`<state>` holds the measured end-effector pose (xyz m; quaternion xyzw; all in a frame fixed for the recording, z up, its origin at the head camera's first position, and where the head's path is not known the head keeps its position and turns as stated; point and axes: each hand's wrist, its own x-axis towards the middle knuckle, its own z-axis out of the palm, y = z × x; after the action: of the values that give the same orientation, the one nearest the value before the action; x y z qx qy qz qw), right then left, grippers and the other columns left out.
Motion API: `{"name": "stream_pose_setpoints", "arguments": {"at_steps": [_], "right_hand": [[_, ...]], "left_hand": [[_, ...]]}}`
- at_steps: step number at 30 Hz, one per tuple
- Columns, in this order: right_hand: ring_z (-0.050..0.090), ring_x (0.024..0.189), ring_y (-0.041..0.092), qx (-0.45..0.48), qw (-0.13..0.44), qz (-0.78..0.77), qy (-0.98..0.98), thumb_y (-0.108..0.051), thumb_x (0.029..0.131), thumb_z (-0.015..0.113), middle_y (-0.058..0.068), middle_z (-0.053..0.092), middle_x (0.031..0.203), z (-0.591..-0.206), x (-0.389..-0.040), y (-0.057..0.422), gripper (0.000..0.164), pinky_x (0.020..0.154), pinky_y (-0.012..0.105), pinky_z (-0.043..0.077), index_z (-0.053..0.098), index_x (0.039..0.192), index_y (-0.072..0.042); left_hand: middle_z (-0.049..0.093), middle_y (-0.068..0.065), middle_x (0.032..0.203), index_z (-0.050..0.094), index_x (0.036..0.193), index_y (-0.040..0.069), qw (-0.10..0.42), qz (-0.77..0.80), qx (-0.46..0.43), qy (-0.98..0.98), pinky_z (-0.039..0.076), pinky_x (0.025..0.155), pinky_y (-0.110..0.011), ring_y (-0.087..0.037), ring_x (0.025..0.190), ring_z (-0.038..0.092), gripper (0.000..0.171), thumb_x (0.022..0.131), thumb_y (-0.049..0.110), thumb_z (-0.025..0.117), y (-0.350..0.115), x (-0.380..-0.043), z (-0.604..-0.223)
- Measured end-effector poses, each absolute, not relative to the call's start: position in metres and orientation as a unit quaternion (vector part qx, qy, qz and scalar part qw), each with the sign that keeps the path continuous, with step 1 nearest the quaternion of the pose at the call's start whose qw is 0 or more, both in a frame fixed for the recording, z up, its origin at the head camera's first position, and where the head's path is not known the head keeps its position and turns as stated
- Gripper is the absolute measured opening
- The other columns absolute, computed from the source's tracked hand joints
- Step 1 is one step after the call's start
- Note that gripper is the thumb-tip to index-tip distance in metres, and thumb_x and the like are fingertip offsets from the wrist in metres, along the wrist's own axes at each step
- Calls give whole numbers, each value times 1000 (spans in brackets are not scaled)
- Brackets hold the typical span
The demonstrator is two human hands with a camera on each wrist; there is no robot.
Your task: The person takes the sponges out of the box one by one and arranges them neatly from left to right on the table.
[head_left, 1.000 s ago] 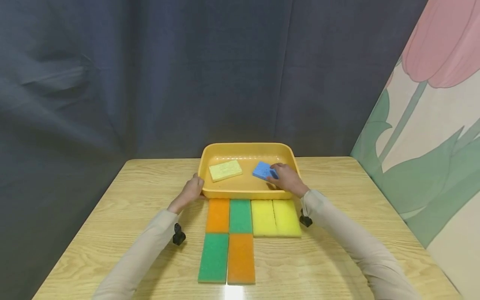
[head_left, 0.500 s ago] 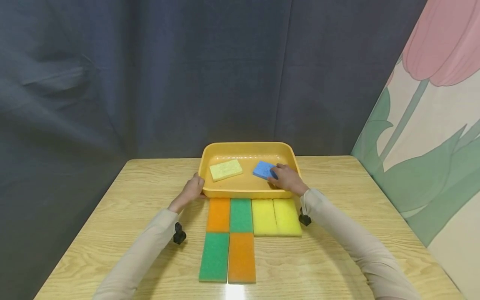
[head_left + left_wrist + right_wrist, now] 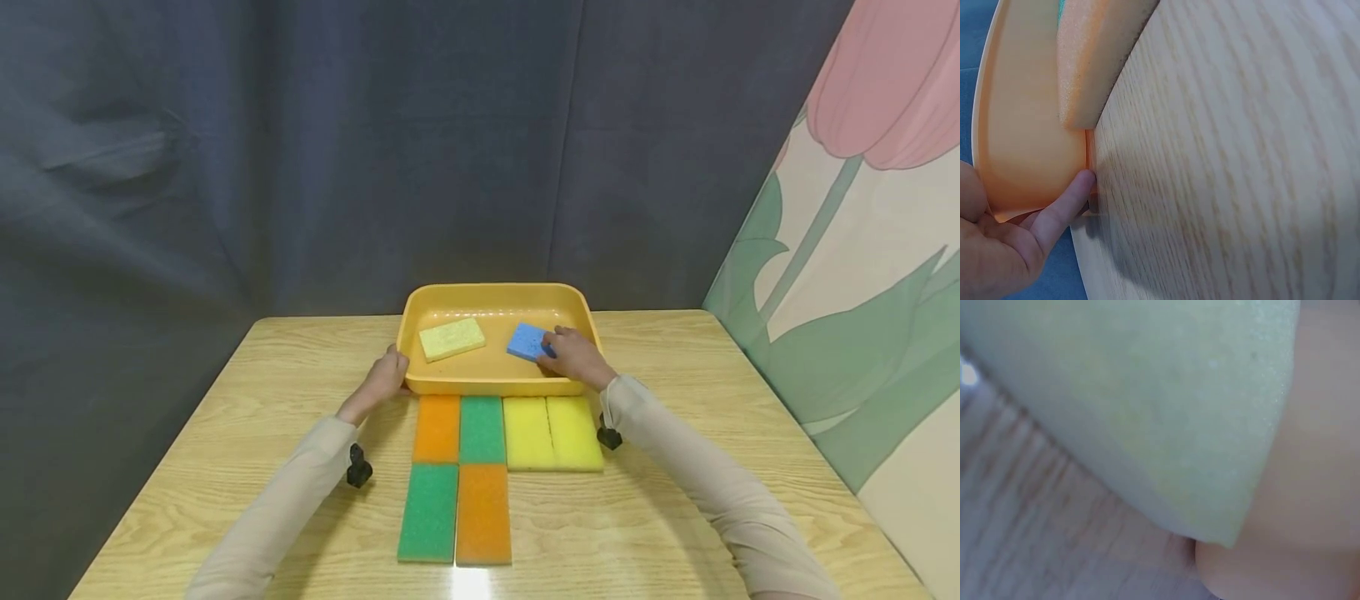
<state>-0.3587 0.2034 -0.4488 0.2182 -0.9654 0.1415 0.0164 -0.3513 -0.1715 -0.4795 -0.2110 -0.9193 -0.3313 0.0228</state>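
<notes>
My left hand [image 3: 384, 377] grips the near left corner of a yellow plastic tray [image 3: 487, 387]; in the left wrist view a finger [image 3: 1063, 209] reaches under the tray's wall, low over the table. Inside the tray, my right hand [image 3: 577, 357] pinches the right end of a blue sponge [image 3: 525, 341], its fingers bent over that end. A pale yellow sponge [image 3: 452, 339] lies in the tray's left half. The right wrist view shows only a yellow sponge [image 3: 1147, 406] beside the tray wall [image 3: 1310, 506]; the hand is out of that view.
Against the tray's near side lie an orange sponge [image 3: 437, 429], a green one [image 3: 482, 429] and two yellow sponges [image 3: 551, 433]. Another green sponge [image 3: 428, 512] and orange sponge [image 3: 483, 514] lie nearer. A dark curtain [image 3: 420, 150] hangs behind the wooden table [image 3: 637, 517].
The right hand's fingers have closed in on the right end of the blue sponge, which has shifted very slightly. The left hand and the tray stay in place.
</notes>
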Motion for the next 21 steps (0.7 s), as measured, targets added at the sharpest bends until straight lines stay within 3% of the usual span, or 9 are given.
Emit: {"name": "stream_pose_setpoints", "arguments": {"at_steps": [5, 10, 14, 21], "right_hand": [[56, 85, 27, 204, 0, 157, -966, -23, 96, 66, 16, 61, 105, -447, -359, 203, 30, 77, 44, 52, 62, 114, 1], [54, 83, 27, 183, -11, 173, -968, -24, 94, 70, 18, 56, 108, -446, -361, 202, 36, 74, 42, 51, 58, 116, 1], [54, 85, 28, 171, -5, 174, -970, -27, 90, 74, 21, 53, 112, -447, -363, 201, 55, 75, 42, 51, 51, 130, 4], [51, 98, 31, 161, 9, 154, -975, -33, 84, 81, 25, 49, 123, -450, -367, 201, 83, 87, 45, 51, 40, 145, 7]], "left_hand": [[47, -16, 85, 37, 99, -9, 7, -360, -150, -921, 58, 68, -45, -32, 77, 53, 31, 89, -8, 67, -158, -327, -453], [49, -17, 88, 37, 105, -8, -20, -381, -103, -919, 61, 68, -38, -33, 83, 59, 14, 102, 1, 47, -152, -320, -445], [52, -26, 97, 36, 116, -12, -43, -427, -68, -901, 62, 68, -36, -40, 90, 63, 25, 106, 10, 33, -150, -321, -445], [52, -36, 105, 30, 131, -21, -46, -421, -81, -902, 62, 66, -36, -43, 90, 63, 40, 106, 9, 33, -151, -322, -444]]}}
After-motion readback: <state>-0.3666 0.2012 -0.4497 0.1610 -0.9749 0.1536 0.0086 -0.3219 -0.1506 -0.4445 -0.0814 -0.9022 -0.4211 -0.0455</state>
